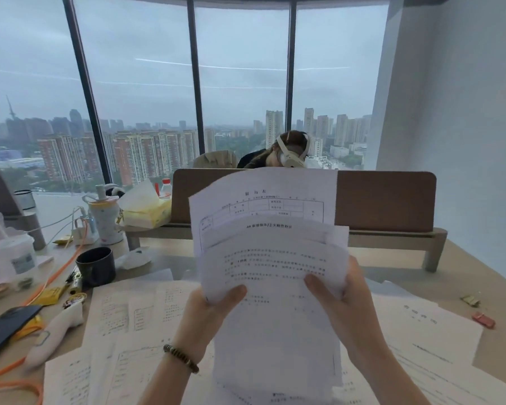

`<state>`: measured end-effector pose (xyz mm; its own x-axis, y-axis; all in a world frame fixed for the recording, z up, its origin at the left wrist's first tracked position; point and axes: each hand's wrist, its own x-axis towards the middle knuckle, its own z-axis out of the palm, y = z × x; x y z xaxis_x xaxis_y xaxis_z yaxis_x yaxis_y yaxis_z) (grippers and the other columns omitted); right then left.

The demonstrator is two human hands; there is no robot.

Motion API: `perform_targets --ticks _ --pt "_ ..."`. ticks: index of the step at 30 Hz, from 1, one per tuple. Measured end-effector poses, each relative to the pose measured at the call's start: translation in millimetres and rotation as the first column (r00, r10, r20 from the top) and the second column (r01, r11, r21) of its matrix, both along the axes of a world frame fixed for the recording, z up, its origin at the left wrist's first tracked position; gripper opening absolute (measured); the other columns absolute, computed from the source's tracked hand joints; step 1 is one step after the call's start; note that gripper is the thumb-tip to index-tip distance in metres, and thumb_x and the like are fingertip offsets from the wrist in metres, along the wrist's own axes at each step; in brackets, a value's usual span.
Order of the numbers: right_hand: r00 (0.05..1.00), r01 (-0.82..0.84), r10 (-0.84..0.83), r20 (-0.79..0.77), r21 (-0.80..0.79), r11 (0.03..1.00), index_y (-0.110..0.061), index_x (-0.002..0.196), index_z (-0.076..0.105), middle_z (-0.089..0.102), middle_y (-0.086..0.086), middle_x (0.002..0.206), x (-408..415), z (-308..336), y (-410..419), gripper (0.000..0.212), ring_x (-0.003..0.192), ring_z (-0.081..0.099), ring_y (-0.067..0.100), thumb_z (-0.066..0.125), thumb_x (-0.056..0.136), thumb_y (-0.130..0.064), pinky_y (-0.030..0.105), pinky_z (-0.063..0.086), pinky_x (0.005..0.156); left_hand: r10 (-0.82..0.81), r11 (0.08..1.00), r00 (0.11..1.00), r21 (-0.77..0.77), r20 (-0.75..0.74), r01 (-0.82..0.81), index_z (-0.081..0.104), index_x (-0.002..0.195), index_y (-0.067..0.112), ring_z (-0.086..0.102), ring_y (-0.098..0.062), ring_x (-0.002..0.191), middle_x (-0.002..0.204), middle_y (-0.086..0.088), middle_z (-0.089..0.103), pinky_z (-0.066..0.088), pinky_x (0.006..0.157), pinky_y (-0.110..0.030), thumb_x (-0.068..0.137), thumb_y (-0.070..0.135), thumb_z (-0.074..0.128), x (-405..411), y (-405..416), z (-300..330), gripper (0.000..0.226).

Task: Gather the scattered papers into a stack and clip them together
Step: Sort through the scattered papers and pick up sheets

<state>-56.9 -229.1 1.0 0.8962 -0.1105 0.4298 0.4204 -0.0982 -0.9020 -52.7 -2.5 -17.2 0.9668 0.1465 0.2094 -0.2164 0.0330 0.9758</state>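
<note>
I hold a loose bundle of printed white papers (270, 247) upright above the desk, its sheets fanned and uneven at the top. My left hand (214, 308), with a bead bracelet on the wrist, grips the bundle's lower left edge. My right hand (338, 296) grips its right edge, thumb on the front sheet. More printed sheets (129, 331) lie scattered flat on the desk below and to the left, and others (433, 340) lie to the right. A small red clip (483, 320) rests on the desk at the far right.
A dark mug (97, 266), a plastic cup (13, 255), orange cables (53, 276), a phone (6, 325) and a white handheld device (56, 331) crowd the left side. A brown desk divider (386, 200) stands behind; another person sits beyond it. A small wrapper (470, 300) lies at right.
</note>
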Motion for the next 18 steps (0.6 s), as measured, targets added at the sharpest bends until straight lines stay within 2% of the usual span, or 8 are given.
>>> perform_targets --ticks 3,7,10,12,15,18 --pt "0.999 0.011 -0.011 0.045 -0.008 1.000 -0.033 0.111 0.056 0.070 -0.020 0.101 1.5 14.0 2.5 0.029 0.094 0.069 0.005 0.071 0.090 -0.018 0.034 0.060 0.075 0.036 0.999 0.998 -0.035 0.051 -0.034 0.080 0.083 0.020 0.074 -0.024 0.092 0.093 -0.002 0.079 0.059 0.081 -0.043 0.079 0.005 0.077 6.9 -1.4 11.6 0.015" --pt "0.997 0.007 -0.007 0.078 0.006 1.000 -0.034 0.115 0.057 0.072 -0.013 0.107 8.6 24.4 2.2 0.028 0.099 0.070 0.010 0.066 0.090 -0.025 0.036 0.060 0.076 -0.054 0.994 0.987 -0.087 0.149 0.068 0.078 0.095 0.011 0.074 -0.020 0.092 0.099 -0.005 0.079 0.060 0.076 -0.033 0.075 0.010 0.076 20.4 -1.4 18.0 0.020" --pt "0.998 0.035 -0.036 0.053 0.029 0.999 -0.030 0.120 0.057 0.072 -0.008 0.110 17.7 16.3 1.9 0.036 0.102 0.070 0.013 0.065 0.085 -0.028 0.042 0.060 0.081 -0.186 0.977 0.978 -0.089 0.097 0.194 0.078 0.099 0.014 0.074 -0.021 0.095 0.103 -0.005 0.078 0.060 0.077 -0.032 0.074 0.013 0.081 37.0 1.4 6.4 0.025" --pt "0.998 0.057 -0.058 0.011 0.054 0.997 -0.029 0.124 0.058 0.073 -0.009 0.112 24.3 2.7 1.9 0.042 0.105 0.069 0.013 0.067 0.083 -0.030 0.044 0.059 0.086 -0.246 0.967 0.969 -0.061 0.027 0.247 0.078 0.099 0.020 0.073 -0.023 0.097 0.104 -0.005 0.078 0.060 0.079 -0.033 0.073 0.018 0.076 45.8 3.2 -8.9 0.026" --pt "0.995 0.095 -0.090 -0.051 0.100 0.990 -0.031 0.126 0.061 0.073 -0.009 0.117 31.0 -18.0 2.1 0.051 0.111 0.067 0.013 0.073 0.078 -0.044 0.041 0.055 0.092 -0.278 0.961 0.957 -0.009 -0.078 0.278 0.078 0.098 0.028 0.073 -0.026 0.098 0.102 -0.004 0.078 0.059 0.085 -0.042 0.071 0.030 0.077 51.7 2.0 -28.6 0.027" --pt "0.986 0.149 -0.137 -0.093 0.127 0.981 -0.034 0.117 0.066 0.076 -0.012 0.110 33.9 -33.9 0.0 0.036 0.103 0.070 0.006 0.071 0.087 -0.014 0.036 0.055 0.091 -0.250 0.967 0.962 0.031 -0.113 0.255 0.077 0.099 0.031 0.073 -0.026 0.098 0.101 -0.002 0.079 0.056 0.089 -0.051 0.064 0.044 0.077 49.5 1.0 -38.7 0.037"
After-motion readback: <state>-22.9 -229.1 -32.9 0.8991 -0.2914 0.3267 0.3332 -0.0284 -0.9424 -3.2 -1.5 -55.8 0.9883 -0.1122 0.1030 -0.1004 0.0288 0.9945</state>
